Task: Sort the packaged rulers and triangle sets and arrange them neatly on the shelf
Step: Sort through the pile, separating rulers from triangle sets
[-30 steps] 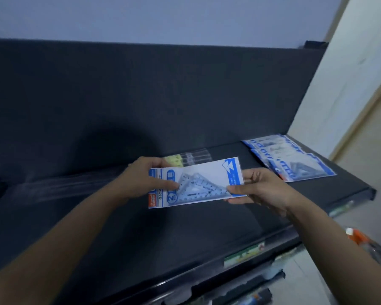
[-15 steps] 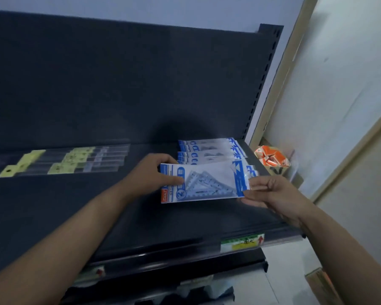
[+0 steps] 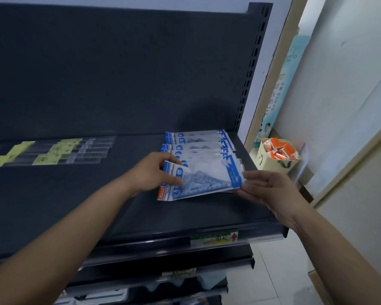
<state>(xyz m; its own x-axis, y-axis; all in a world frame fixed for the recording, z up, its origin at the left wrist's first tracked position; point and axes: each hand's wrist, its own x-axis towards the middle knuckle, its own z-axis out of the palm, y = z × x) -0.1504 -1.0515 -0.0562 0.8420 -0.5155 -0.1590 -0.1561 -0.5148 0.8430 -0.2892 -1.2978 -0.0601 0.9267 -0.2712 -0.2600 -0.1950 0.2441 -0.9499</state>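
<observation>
packet: the triangle packet (image 3: 207, 179) is low over the shelf (image 3: 141, 216), right of centre. i cannot tell if its near-left corner touches the deck.
left hand: my left hand (image 3: 152, 172) pinches the packet's left end, thumb on top and fingers curled behind.
right hand: my right hand (image 3: 271, 190) grips nothing. its straight fingers lie against the packet's right edge and steady it.
long axis: it runs left to right between my two hands, close to parallel with the shelf's front lip.
target: the triangle stack (image 3: 198, 144) lies just behind the packet, toward the back wall. it is fanned and lies the same way, and the packet's far edge overlaps the nearest sleeve in view.
what the move turns on: the stack is straight ahead of both hands, so i judge a short slide away from me with no turning.
nearer hand: neither is nearer, but the left has the grip, so it should lead.
ruler packs (image 3: 59, 153): these are well apart on the left and lie lengthwise.
risk: the glossy sleeves could skid and spoil the fan.
</observation>
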